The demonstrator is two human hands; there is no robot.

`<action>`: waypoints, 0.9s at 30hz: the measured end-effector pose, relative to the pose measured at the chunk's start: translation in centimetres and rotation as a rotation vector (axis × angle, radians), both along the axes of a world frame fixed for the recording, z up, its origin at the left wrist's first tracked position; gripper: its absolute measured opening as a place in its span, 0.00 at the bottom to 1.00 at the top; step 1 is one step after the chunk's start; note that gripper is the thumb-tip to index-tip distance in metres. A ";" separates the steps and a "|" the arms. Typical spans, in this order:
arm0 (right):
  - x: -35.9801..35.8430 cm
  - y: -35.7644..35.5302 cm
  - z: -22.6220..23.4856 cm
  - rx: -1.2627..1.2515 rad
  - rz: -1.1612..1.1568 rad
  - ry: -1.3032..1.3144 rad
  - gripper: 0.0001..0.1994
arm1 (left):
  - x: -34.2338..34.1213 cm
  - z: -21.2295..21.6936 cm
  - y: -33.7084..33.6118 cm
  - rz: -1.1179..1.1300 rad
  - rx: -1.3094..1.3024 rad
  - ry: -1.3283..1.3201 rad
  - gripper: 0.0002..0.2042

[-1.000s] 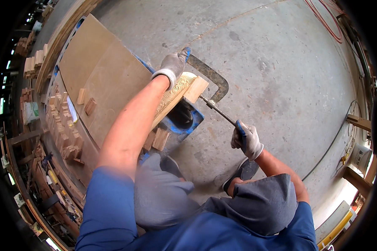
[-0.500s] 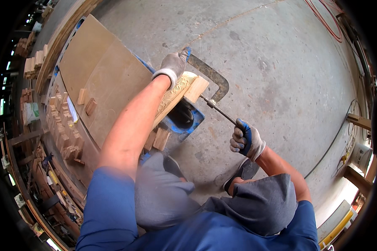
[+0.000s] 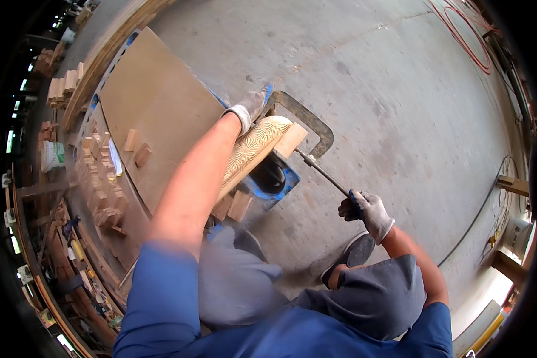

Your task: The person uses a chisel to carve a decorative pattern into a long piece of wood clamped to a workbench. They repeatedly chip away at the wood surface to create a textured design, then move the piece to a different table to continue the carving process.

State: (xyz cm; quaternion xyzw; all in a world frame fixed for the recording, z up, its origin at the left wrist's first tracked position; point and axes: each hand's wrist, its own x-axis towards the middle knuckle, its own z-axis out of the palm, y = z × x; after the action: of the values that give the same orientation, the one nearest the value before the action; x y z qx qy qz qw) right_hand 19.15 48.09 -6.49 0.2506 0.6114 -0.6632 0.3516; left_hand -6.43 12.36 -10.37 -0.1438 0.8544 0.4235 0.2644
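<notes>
Clamp (image 3: pixel 307 122) screw getting turned: right hand (image 3: pixel 367 210), fist wrapped round the handle, has swung lower since a second ago, while left hand (image 3: pixel 250 107) stays pressed on the carved wood piece (image 3: pixel 253 149) atop the blue stand (image 3: pixel 283 182).

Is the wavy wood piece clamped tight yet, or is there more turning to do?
Already done: the big clamp is hooked around the carved wood piece and a plain block. In hand: the left hand steadies the top while the right hand grips the screw handle. Whether it is fully tight cannot be told; releasing both hands is left.
</notes>
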 end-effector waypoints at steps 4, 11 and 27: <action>0.9 0.4 -1.1 0.028 0.045 0.099 0.25 | 0.4 1.5 0.2 0.039 0.038 -0.061 0.35; 2.0 0.0 -2.1 0.047 -0.015 0.201 0.29 | 1.1 2.0 2.2 0.063 -0.172 -0.013 0.40; 2.9 -0.4 -2.2 -0.111 -0.166 0.165 0.34 | 0.4 2.0 4.5 0.351 -0.024 -0.067 0.29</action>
State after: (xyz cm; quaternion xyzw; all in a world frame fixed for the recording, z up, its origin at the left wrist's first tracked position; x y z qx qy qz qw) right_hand 22.06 47.67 -8.66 0.2253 0.5776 -0.7412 0.2574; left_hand -5.98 16.90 -8.35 -0.3079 0.8119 0.4481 0.2128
